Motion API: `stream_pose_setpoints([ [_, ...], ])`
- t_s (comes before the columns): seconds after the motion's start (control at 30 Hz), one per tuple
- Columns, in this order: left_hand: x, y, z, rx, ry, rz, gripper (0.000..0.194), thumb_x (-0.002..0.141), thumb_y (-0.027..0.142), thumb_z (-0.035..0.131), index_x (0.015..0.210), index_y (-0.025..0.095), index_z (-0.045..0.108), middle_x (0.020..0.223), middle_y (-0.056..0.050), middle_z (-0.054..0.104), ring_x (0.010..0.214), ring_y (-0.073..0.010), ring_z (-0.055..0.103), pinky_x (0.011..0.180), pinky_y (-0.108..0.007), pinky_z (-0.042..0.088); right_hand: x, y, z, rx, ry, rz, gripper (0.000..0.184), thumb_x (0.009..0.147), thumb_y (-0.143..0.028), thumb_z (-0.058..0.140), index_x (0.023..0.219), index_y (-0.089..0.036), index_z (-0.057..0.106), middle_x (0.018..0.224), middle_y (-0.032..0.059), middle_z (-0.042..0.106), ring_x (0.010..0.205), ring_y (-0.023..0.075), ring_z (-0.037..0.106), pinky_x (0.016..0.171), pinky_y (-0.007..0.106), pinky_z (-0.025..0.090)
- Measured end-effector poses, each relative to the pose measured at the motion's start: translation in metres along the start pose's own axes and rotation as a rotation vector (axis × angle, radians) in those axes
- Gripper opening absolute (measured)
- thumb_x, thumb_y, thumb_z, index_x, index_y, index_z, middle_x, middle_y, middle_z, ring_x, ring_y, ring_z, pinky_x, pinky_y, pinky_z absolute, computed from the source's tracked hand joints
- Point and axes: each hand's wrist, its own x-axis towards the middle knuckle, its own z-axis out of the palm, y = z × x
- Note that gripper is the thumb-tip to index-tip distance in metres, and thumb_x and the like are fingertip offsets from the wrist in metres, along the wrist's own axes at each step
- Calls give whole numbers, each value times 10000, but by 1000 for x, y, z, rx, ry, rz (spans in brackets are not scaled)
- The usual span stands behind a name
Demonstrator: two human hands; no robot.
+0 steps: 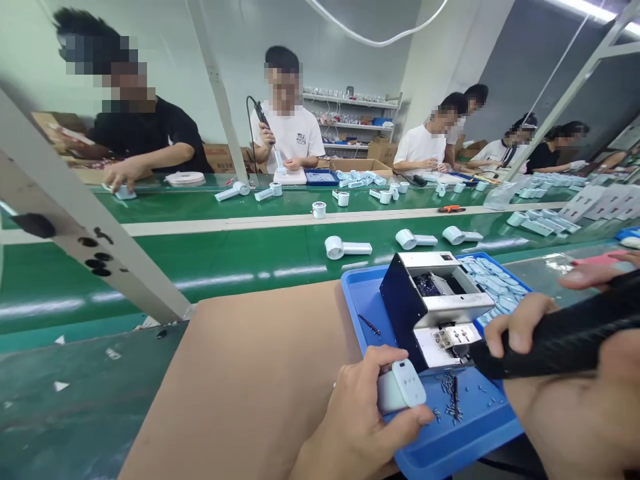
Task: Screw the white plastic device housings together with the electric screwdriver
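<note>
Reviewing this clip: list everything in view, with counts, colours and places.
tan mat: one, tan, on the bench
tray: one, blue, on the mat
screw feeder: one, silver and black, on the tray
screws: many, dark, loose on the tray
green belts: two, green, beyond the mat
devices: three, white, on the nearer belt
shelves: three, white, at the back wall
co-workers: six, beyond the belts
white device: one, white, in left hand
screwdriver: one, black, in right hand
left hand: one, lower middle
right hand: one, at right
</note>
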Motion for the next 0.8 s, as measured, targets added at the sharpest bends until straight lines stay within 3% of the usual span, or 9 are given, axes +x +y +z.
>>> stream_pose_setpoints([
  [0.13, -1, -18, 10, -50, 120, 148, 689, 1108, 936, 595, 1422, 336, 722, 951, -4, 776, 713, -243, 703, 663, -335, 440, 12, 34, -11, -41, -14, -156, 395, 1079, -492, 886, 1458, -507, 773, 1233, -8, 596, 588, 141, 594, 462, 339, 535],
  [0.23, 0, -21, 13, -57, 127, 211, 606, 1148, 859, 633, 1455, 341, 695, 1006, -6, 793, 719, -227, 703, 659, -323, 437, 14, 55, -19, -40, -20, -155, 260, 1091, -406, 853, 1270, -353, 673, 1226, -9, 629, 575, 138, 615, 452, 312, 531],
  [0.33, 2, -14, 9, -90, 119, 242, 584, 1169, 835, 635, 1458, 330, 686, 954, 4, 762, 672, -208, 662, 625, -307, 428, 11, 60, -24, -44, -19, -134, 274, 1093, -394, 836, 1187, -295, 598, 1184, -7, 628, 558, 130, 609, 445, 299, 527],
  [0.47, 4, -4, -1, -49, 126, 258, 571, 1190, 816, 634, 1454, 311, 686, 1021, -18, 785, 687, -192, 681, 632, -286, 470, 7, 37, -14, -2, -19, -86, 233, 1100, -431, 840, 1255, -310, 716, 1198, 9, 615, 566, 131, 608, 434, 303, 530],
  [0.57, 3, -4, -4, -4, 137, 252, 596, 1187, 825, 632, 1448, 293, 692, 1073, -44, 785, 738, -202, 702, 652, -289, 505, 4, 7, 7, 91, 77, -37, 375, 1082, -516, 887, 1427, -408, 788, 1242, 18, 565, 558, 115, 556, 399, 312, 502],
  [0.7, -4, -15, 1, -36, 132, 208, 605, 1170, 816, 671, 1467, 289, 695, 999, -23, 746, 755, -212, 676, 681, -303, 491, 0, -24, 37, 227, 148, 80, 562, 882, -700, 1057, 1268, -378, 805, 1219, -8, 517, 515, 85, 495, 352, 316, 491],
  [0.8, -14, -27, 6, -20, 150, 89, 662, 1113, 851, 736, 1472, 296, 712, 1106, -50, 738, 868, -241, 661, 783, -339, 507, -4, -26, 48, 274, 67, 113, 469, 961, -637, 1013, 1231, -343, 768, 1175, -11, 539, 506, 94, 491, 352, 318, 503],
])
